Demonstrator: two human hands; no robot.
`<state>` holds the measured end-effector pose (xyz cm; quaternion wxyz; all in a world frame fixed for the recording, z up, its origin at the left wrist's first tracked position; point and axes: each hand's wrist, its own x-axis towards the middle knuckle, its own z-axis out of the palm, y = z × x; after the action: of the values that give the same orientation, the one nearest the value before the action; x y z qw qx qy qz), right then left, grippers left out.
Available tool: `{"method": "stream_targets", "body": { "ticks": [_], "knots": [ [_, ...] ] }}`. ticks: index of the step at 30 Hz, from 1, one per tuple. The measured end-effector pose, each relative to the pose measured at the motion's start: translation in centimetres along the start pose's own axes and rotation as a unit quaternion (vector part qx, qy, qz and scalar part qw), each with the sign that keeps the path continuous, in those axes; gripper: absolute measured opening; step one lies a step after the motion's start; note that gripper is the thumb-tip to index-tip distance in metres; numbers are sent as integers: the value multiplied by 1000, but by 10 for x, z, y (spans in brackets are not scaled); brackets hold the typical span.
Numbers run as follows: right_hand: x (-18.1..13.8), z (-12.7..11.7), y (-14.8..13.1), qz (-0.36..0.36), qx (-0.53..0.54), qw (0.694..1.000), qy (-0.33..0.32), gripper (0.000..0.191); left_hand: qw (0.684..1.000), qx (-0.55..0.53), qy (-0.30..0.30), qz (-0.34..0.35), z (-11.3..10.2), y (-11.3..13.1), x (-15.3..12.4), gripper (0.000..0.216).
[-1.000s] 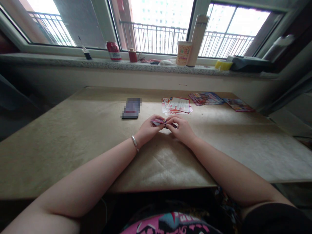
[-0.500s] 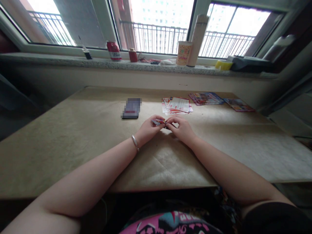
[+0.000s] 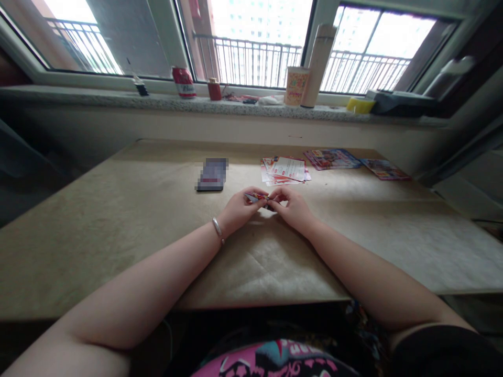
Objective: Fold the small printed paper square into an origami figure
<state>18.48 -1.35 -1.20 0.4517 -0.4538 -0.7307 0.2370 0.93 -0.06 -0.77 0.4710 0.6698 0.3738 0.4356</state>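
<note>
Colourful packet (image 3: 257, 198), perhaps a card wrapper, pinched between left hand (image 3: 240, 208) and right hand (image 3: 294, 208), back from the front edge of the table (image 3: 118, 225), about midway between its side edges. Fingers (image 3: 256, 204) narrow on both sides, thumbs against forefingers, tips close together; likely so for a steady, precise hold, one grip bracing the other. Loose cards (image 3: 288, 168) just beyond, card stacks (image 3: 333, 158) toward the far right corner, probably kept out of the forearms' way. Forearms (image 3: 165, 272) slanting inward across the front edge, bracelet (image 3: 216, 226) on the left wrist.
</note>
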Motion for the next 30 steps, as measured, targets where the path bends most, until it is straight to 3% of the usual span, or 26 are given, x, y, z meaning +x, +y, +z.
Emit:
{"method": "stream_targets", "body": {
  "ticks": [5, 18, 25, 30],
  "knots": [
    [-1, 0, -2, 13, -16, 1000, 12, 15, 999, 30, -5, 18, -2, -1, 1, 33],
    [-3, -2, -6, 8, -50, 998, -39, 12, 996, 77, -12, 48, -6, -1, 0, 42],
    [-8, 0, -9, 17, -64, 995, -69, 9, 999, 16, -19, 25, -3, -2, -1, 44],
    [-6, 2, -6, 20, -121, 991, -56, 11, 999, 36, 35, 12, -3, -2, 0, 47]
  ]
}}
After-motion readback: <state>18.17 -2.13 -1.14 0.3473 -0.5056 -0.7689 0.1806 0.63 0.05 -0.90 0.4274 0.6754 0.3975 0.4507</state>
